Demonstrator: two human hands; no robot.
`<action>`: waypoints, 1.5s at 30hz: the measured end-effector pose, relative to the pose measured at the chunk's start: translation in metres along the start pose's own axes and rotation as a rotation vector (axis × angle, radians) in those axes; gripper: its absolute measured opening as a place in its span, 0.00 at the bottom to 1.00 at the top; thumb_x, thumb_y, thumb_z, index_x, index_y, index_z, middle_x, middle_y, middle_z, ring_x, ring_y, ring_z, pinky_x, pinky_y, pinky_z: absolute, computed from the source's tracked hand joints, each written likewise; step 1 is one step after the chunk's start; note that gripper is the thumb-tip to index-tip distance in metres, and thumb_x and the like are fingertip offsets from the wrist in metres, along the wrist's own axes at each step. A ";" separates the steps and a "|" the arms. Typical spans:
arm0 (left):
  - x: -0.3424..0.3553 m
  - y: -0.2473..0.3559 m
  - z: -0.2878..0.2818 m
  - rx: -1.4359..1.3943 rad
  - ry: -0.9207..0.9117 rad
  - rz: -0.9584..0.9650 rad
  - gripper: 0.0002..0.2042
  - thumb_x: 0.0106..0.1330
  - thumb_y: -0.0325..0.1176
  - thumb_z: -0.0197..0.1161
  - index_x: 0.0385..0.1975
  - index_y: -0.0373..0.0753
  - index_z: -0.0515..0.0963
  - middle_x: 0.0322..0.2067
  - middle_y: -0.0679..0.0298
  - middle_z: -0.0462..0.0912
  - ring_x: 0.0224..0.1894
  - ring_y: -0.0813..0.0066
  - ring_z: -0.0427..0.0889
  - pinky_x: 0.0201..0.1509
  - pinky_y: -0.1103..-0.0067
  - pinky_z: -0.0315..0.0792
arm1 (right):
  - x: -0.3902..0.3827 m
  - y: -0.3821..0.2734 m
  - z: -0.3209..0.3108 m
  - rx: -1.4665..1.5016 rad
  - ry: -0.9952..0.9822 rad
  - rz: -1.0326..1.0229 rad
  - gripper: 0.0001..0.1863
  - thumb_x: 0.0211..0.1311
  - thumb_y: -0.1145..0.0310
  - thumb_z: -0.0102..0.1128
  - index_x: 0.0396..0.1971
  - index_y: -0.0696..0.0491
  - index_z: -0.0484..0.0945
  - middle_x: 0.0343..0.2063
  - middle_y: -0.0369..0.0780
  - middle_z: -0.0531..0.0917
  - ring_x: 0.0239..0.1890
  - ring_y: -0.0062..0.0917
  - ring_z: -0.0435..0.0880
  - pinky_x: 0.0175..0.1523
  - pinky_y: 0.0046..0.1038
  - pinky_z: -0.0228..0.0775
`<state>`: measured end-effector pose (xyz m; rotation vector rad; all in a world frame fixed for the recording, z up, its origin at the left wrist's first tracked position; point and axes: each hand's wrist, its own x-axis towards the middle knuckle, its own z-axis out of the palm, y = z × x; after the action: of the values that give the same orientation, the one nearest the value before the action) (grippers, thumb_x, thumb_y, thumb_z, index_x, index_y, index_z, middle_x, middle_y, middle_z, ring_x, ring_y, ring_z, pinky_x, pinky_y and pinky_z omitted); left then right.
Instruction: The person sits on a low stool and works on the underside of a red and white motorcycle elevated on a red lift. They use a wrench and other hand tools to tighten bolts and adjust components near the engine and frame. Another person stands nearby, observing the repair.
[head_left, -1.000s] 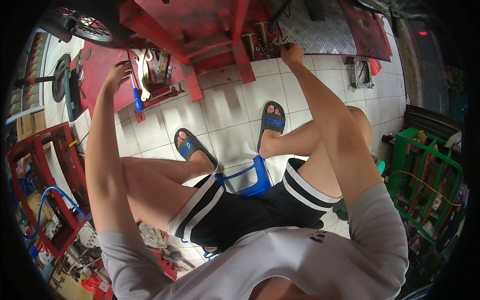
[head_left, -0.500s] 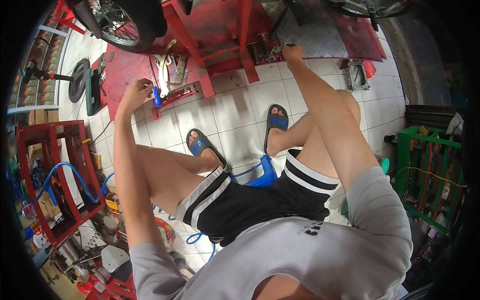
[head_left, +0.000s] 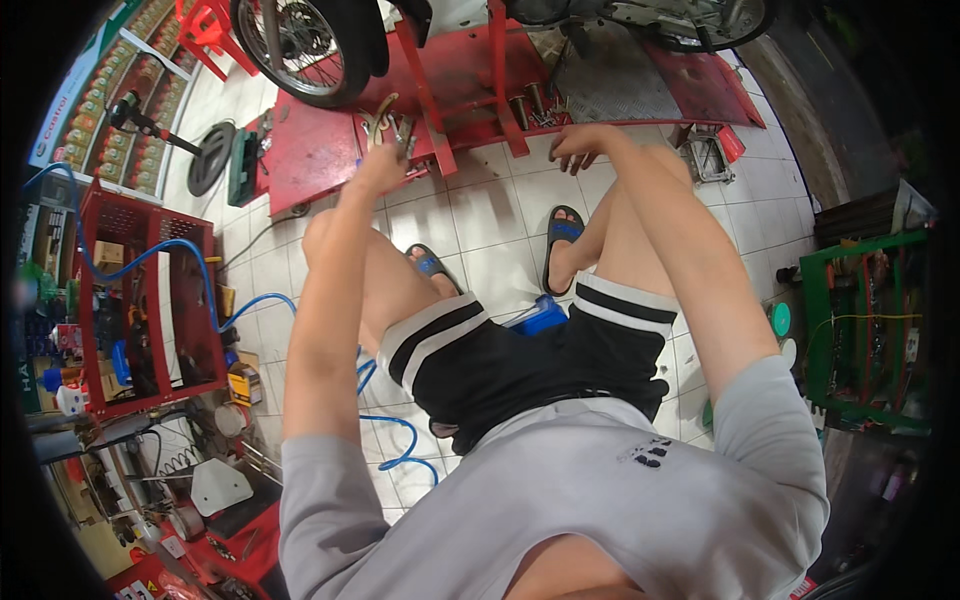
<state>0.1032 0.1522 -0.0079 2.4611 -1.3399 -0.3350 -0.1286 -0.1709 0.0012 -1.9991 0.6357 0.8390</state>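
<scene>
My left hand [head_left: 377, 170] reaches out to a cluster of metal wrenches [head_left: 392, 128] lying on the red lift platform [head_left: 320, 150]; its fingers curl among them, and whether it grips one is unclear. My right hand [head_left: 582, 146] rests with fingers spread at the platform's front edge, just below a few upright metal cylinders [head_left: 532, 103], and holds nothing. A motorcycle wheel [head_left: 300, 45] stands on the platform above my left hand. I sit on a low blue stool [head_left: 541, 316] with my knees apart and blue sandals [head_left: 563, 235] on the tiled floor.
A red tool cart [head_left: 150, 300] with a blue air hose [head_left: 392, 445] trailing from it stands at my left. At my right is a green rack [head_left: 860, 330]. A checker-plate ramp [head_left: 610, 75] lies on the lift, and small boxes and parts litter the floor at lower left.
The view has tilted, so the lift and wheel sit nearer the centre. My left hand moved right along the platform to the wrenches. My right hand stays at the platform edge.
</scene>
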 end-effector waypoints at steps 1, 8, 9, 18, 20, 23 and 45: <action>-0.008 0.009 0.002 -0.043 -0.043 0.052 0.12 0.57 0.32 0.58 0.37 0.33 0.82 0.34 0.43 0.82 0.41 0.49 0.82 0.50 0.64 0.73 | -0.013 0.001 -0.005 -0.003 0.065 -0.014 0.19 0.58 0.60 0.56 0.48 0.50 0.78 0.36 0.41 0.85 0.31 0.27 0.86 0.35 0.28 0.76; -0.053 0.037 -0.003 -0.072 0.022 0.028 0.12 0.57 0.30 0.58 0.37 0.33 0.82 0.34 0.45 0.83 0.40 0.50 0.82 0.48 0.66 0.74 | -0.088 0.002 -0.025 0.335 0.643 -0.407 0.16 0.61 0.65 0.55 0.44 0.59 0.79 0.26 0.40 0.85 0.27 0.23 0.85 0.31 0.22 0.73; -0.057 0.038 -0.006 -0.073 0.063 0.046 0.12 0.57 0.30 0.58 0.37 0.34 0.82 0.34 0.46 0.83 0.40 0.50 0.82 0.48 0.66 0.74 | -0.093 0.000 -0.023 0.332 0.686 -0.410 0.15 0.62 0.66 0.55 0.43 0.59 0.80 0.26 0.40 0.85 0.26 0.23 0.84 0.30 0.23 0.73; -0.052 0.013 -0.059 -0.002 0.126 -0.033 0.12 0.59 0.34 0.60 0.39 0.36 0.82 0.37 0.54 0.85 0.41 0.60 0.84 0.47 0.71 0.76 | -0.090 -0.007 -0.023 0.052 0.655 -0.430 0.15 0.62 0.67 0.54 0.45 0.58 0.80 0.28 0.41 0.85 0.26 0.23 0.85 0.30 0.22 0.73; -0.048 -0.001 -0.072 0.073 0.111 -0.051 0.12 0.59 0.35 0.59 0.38 0.36 0.82 0.38 0.53 0.85 0.41 0.59 0.84 0.48 0.71 0.76 | -0.086 -0.012 -0.024 0.064 0.555 -0.373 0.15 0.61 0.66 0.54 0.44 0.57 0.80 0.28 0.41 0.85 0.26 0.25 0.85 0.31 0.23 0.74; -0.034 -0.017 -0.074 0.238 -0.025 -0.090 0.14 0.56 0.38 0.58 0.36 0.36 0.83 0.38 0.51 0.84 0.43 0.54 0.82 0.49 0.68 0.74 | -0.075 -0.008 -0.031 0.020 0.376 -0.281 0.17 0.59 0.65 0.56 0.47 0.54 0.79 0.28 0.40 0.86 0.27 0.24 0.85 0.33 0.27 0.76; 0.093 -0.104 -0.049 -0.381 -0.752 -0.582 0.25 0.65 0.47 0.53 0.59 0.42 0.69 0.48 0.59 0.80 0.48 0.66 0.80 0.52 0.65 0.72 | 0.098 -0.020 -0.115 -0.056 -0.253 0.001 0.20 0.59 0.63 0.53 0.51 0.51 0.76 0.38 0.37 0.85 0.36 0.24 0.84 0.38 0.29 0.76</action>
<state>0.2503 0.1345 -0.0078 2.4015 -0.6070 -1.6067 -0.0146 -0.2708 -0.0150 -1.9007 0.4723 1.0996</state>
